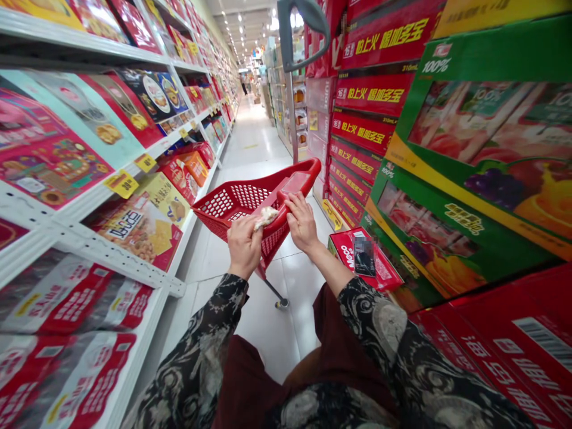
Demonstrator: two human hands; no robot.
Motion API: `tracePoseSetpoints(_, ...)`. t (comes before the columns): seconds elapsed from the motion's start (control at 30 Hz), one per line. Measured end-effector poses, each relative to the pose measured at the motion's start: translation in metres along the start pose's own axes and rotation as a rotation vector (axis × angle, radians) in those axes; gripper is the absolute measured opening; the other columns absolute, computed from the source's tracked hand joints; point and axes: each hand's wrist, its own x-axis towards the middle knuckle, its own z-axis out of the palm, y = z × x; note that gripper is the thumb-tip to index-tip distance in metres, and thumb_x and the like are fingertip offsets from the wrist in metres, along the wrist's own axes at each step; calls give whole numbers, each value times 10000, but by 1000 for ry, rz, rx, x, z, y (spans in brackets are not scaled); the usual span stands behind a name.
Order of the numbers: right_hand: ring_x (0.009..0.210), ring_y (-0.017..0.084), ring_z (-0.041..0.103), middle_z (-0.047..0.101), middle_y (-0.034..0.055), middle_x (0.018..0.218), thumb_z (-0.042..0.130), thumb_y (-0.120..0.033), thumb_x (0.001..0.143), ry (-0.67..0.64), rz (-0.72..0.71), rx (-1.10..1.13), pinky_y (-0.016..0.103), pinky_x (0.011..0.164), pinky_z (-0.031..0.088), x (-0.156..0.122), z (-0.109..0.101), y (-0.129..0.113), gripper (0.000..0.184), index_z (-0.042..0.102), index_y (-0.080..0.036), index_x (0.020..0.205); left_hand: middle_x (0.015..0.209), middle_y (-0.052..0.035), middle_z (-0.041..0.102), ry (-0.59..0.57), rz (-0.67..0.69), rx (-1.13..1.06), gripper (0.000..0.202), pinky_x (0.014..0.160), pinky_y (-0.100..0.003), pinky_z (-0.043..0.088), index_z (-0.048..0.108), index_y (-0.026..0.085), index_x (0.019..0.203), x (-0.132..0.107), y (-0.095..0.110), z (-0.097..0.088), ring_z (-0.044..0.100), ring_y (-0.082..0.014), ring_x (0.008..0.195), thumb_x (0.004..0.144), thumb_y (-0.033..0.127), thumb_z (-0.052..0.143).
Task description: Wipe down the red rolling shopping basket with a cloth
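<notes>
A red plastic shopping cart (308, 171) with perforated basket walls stands just in front of me, angled to the left. My left hand (243, 243) is closed at the near left end of its handle. A crumpled whitish, cloth-like thing (267, 218) sits against the thumb side of that hand, over the bar; its exact kind is unclear. My right hand (302, 223) grips the handle farther right, with its fingers curled over the top and its thumb tucked below. The palms and the undersides of both grips are hidden. The part of the basket that shows holds no goods.
Shelves (134, 238) of boxed and bagged goods run along the left. Stacked red drink cartons (366, 128) and green juice boxes (451, 202) line the right. A red box (386, 268) with a dark phone-like object (364, 256) juts out low. A grey-handled pole (292, 113) stands beyond the cart.
</notes>
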Motion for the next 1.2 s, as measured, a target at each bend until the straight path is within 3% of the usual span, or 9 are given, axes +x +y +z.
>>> tracePoseSetpoints(0.13, 1374, 224, 254, 426, 70, 1414, 312, -269, 913, 24, 82, -39, 546, 1085, 196, 2, -8, 3, 415, 496, -211, 1280, 1135, -54, 654, 6, 142, 16, 286, 980, -382, 380, 637, 210, 1048, -5, 12, 10, 516, -188, 1122, 884, 290, 417)
tracePoseSetpoints(0.23, 1364, 231, 269, 399, 71, 1430, 301, -277, 915, 53, 95, -66, 542, 1084, 195, -5, -17, -3, 422, 487, -221, 1289, 1198, -56, 626, -20, 201, 50, 310, 1001, -392, 370, 613, 218, 1106, -8, 2, 15, 488, -195, 1174, 877, 275, 411)
tracePoseSetpoints(0.43, 1337, 235, 322, 437, 89, 1400, 315, -303, 910, 50, 35, -57, 515, 1074, 235, -21, -32, -20, 415, 508, -204, 1263, 1226, -86, 602, 56, 15, 95, 350, 998, -418, 382, 590, 196, 1147, -18, -45, 23, 492, -206, 1158, 855, 251, 404)
tracePoseSetpoints(0.7, 1339, 265, 314, 478, 111, 1363, 372, -224, 865, 80, 30, -178, 591, 1071, 157, -19, -30, -23, 375, 563, -191, 1187, 1290, -75, 565, -37, 161, 114, 403, 1057, -442, 312, 552, 217, 1227, -16, -14, 34, 431, -223, 1244, 854, 211, 398)
tracePoseSetpoints(0.8, 1337, 262, 316, 500, 97, 1344, 369, -197, 859, 68, 3, -186, 586, 1069, 175, -18, -31, -21, 364, 590, -201, 1148, 1284, -75, 569, -41, 93, 126, 404, 1042, -453, 335, 557, 213, 1221, -18, -32, 34, 436, -230, 1234, 848, 198, 401)
tracePoseSetpoints(0.9, 1334, 256, 322, 512, 92, 1331, 362, -200, 860, 98, -16, -152, 551, 1063, 238, -17, -30, -15, 373, 589, -203, 1156, 1235, -90, 598, 29, -43, 148, 401, 1007, -466, 380, 580, 205, 1186, -22, -59, 35, 482, -235, 1172, 825, 175, 408)
tracePoseSetpoints(0.97, 1331, 251, 328, 526, 95, 1313, 358, -207, 862, 122, -39, -135, 518, 1062, 272, -16, -28, -10, 375, 591, -191, 1156, 1214, -100, 605, 69, -88, 143, 396, 995, -456, 399, 590, 196, 1168, -25, -67, 36, 499, -230, 1142, 818, 164, 405)
tracePoseSetpoints(1.03, 1325, 250, 337, 537, 96, 1298, 357, -213, 863, 142, -57, -131, 499, 1062, 288, -14, -26, -6, 375, 593, -181, 1152, 1233, -100, 591, 68, -51, 113, 399, 1008, -443, 397, 581, 187, 1179, -26, -62, 39, 482, -226, 1162, 825, 162, 400)
tracePoseSetpoints(1.2, 1310, 248, 366, 547, 88, 1290, 352, -229, 869, 149, -77, -142, 525, 1065, 272, -11, -26, 3, 372, 588, -197, 1155, 1307, -95, 544, 23, 96, 10, 411, 1071, -464, 328, 536, 191, 1241, -28, -25, 50, 391, -222, 1262, 866, 180, 368)
